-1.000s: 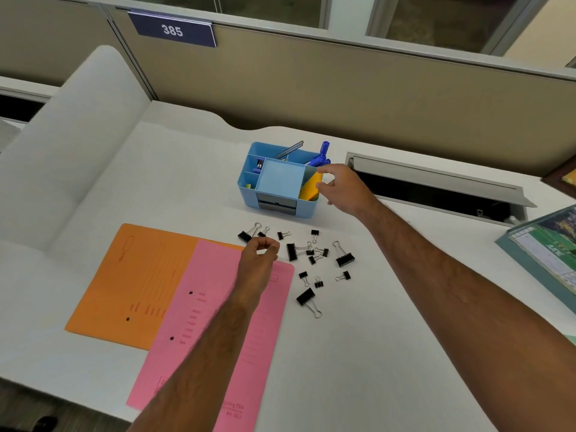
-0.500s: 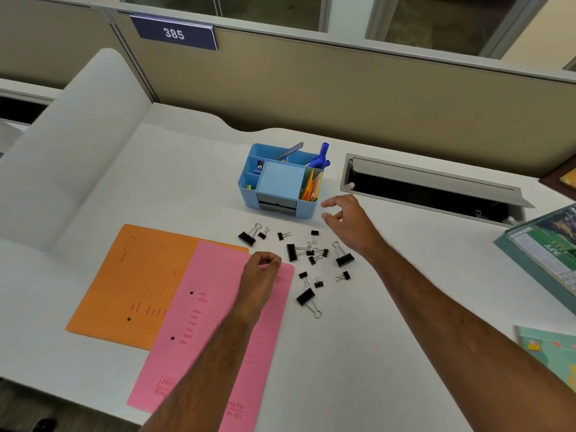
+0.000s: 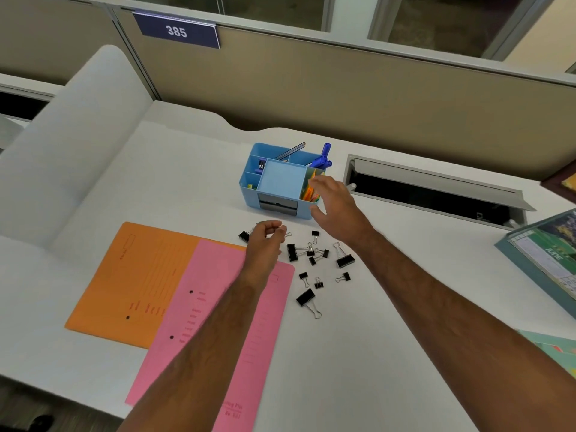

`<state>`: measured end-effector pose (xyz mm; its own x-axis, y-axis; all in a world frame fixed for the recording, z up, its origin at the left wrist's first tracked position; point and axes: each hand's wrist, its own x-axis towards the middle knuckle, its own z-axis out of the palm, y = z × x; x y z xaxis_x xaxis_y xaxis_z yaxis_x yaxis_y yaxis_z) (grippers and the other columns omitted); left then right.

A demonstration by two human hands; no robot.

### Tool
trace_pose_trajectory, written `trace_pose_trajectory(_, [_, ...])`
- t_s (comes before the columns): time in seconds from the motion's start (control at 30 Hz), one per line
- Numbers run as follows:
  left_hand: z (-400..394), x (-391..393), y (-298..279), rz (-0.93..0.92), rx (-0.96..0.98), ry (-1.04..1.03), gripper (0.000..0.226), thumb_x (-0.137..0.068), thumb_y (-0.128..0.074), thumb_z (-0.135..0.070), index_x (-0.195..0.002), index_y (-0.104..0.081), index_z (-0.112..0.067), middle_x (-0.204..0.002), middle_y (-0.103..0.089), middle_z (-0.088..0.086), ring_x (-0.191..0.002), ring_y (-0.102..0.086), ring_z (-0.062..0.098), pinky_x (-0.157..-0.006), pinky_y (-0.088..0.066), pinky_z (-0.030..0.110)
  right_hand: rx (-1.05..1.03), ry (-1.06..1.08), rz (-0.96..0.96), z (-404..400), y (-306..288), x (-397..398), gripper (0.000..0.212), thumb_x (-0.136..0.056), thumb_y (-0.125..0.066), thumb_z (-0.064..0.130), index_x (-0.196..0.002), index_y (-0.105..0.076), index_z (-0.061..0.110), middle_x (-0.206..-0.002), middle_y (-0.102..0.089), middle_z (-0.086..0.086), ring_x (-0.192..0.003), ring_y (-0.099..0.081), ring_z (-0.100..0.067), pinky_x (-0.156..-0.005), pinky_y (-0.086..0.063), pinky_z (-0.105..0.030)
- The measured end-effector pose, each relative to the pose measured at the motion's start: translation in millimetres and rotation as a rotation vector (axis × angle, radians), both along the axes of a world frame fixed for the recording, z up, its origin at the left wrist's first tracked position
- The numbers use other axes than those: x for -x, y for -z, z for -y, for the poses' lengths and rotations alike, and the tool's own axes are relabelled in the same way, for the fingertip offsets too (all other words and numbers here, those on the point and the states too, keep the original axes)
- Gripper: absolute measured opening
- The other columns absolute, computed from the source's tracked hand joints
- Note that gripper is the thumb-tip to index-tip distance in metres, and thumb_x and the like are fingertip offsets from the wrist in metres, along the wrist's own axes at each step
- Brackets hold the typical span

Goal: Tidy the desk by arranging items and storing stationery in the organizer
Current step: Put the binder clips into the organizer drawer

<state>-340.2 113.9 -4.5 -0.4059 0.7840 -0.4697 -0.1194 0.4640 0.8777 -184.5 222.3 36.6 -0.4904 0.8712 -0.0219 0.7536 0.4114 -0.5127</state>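
Note:
A light-blue desk organizer (image 3: pixel 282 179) stands at the middle of the white desk, with blue pens (image 3: pixel 324 157) and orange notes (image 3: pixel 310 191) in its compartments. Several black binder clips (image 3: pixel 292 252) lie scattered in front of it. My left hand (image 3: pixel 265 241) is at the left end of the clips, fingertips pinched on a small binder clip; a larger clip (image 3: pixel 243 236) peeks out beside it. My right hand (image 3: pixel 336 207) hovers open, fingers spread, at the organizer's front right corner, holding nothing.
An orange folder (image 3: pixel 146 275) and a pink folder (image 3: pixel 218 307) overlap at the near left. A recessed cable slot (image 3: pixel 436 194) opens to the right of the organizer. A desk calendar (image 3: pixel 554 254) sits at the right edge, and a white curved divider (image 3: pixel 62 151) at the left.
My right hand drew back from the organizer toward the clips, then rose again to the organizer's right corner. My left hand moved forward to the leftmost clips.

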Motion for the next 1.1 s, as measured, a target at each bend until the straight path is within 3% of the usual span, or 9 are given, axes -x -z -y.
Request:
trace_pose_trajectory(0.17, [-13.3,1.3,-0.2,-0.003,-0.022,-0.009,0.018,-0.1,-0.064,-0.026,-0.117,-0.064,-0.021,-0.115,-0.066,-0.004,-0.096,-0.067,0.011,-0.072,-0.052,0.026,0.023,-0.088,0.26,-7.8,3.1,4.6,0.055,-0.103,-0.048,0.027,-0.156,-0.033,0.021,-0.165,-0.029,0.004,-0.151,-0.023,-0.017,-0.115,-0.019,-0.046])
trace_pose_trajectory(0.4, [-19.4,4.8,7.4,-0.005,-0.001,-0.013,0.02,-0.101,-0.063,-0.027,-0.12,-0.063,-0.021,-0.116,-0.066,-0.005,-0.101,-0.068,0.012,-0.073,-0.053,0.026,-0.022,-0.109,0.282,-4.6,17.8,2.7,0.057,-0.101,-0.047,0.017,-0.155,-0.031,0.026,-0.165,-0.028,0.006,-0.155,-0.015,-0.017,-0.118,-0.008,-0.053])
trace_pose_trajectory(0.57, [-29.0,7.6,10.7,0.033,-0.004,-0.055,0.027,-0.1,-0.064,-0.024,-0.127,-0.061,-0.019,-0.12,-0.066,-0.001,-0.104,-0.068,0.014,-0.074,-0.056,0.026,-0.053,-0.071,0.222,-6.4,15.1,6.0,0.059,-0.098,-0.051,0.012,-0.153,-0.034,0.025,-0.165,-0.029,0.002,-0.154,-0.018,-0.017,-0.119,-0.01,-0.051])
trace_pose_trajectory(0.8, [-45.2,6.7,11.8,0.231,-0.039,-0.187,0.042,-0.098,-0.067,-0.025,-0.135,-0.048,-0.021,-0.123,-0.064,0.001,-0.111,-0.067,0.015,-0.093,-0.06,0.038,-0.116,-0.229,0.321,-17.2,3.9,22.7,0.057,-0.1,-0.047,0.015,-0.155,-0.034,0.02,-0.166,-0.028,0.002,-0.155,-0.017,-0.017,-0.121,-0.009,-0.046])
trace_pose_trajectory(1.1, [-58.6,3.6,16.3,0.476,-0.076,-0.34,0.046,-0.099,-0.066,-0.016,-0.141,-0.046,-0.014,-0.125,-0.066,0.01,-0.116,-0.068,0.024,-0.089,-0.06,0.038,-0.112,-0.311,0.521,-26.2,-0.3,36.8,0.059,-0.1,-0.049,0.015,-0.156,-0.031,0.021,-0.167,-0.024,0.001,-0.156,-0.013,-0.022,-0.122,-0.007,-0.051])
